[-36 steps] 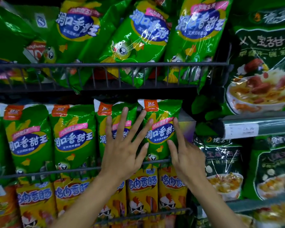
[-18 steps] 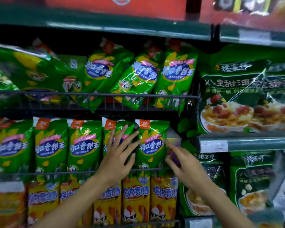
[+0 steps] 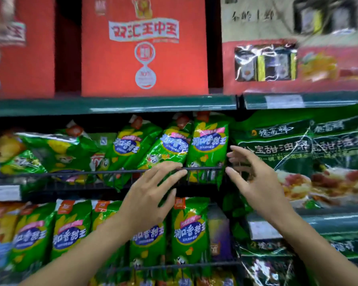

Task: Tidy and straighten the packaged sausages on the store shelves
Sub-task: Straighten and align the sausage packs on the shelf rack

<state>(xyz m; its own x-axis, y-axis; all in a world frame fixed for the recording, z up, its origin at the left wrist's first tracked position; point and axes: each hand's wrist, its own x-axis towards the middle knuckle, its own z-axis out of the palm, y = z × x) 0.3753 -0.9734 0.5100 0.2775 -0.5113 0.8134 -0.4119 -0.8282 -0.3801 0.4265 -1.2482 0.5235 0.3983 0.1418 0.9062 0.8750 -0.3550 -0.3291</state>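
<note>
Left hand [image 3: 151, 195] spread, fingertips on wire rail [image 3: 103, 172], possibly touching a leaning sausage pack [image 3: 165, 151]. Right hand [image 3: 254, 178] open, empty, at upright pack's [image 3: 208, 149] 3 o'clock.

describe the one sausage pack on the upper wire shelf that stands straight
Find the big red carton; look at the black wire shelf below it. At its right end stands the upright green sausage pack, between both hands; its neighbours lean or lie flat.
</note>
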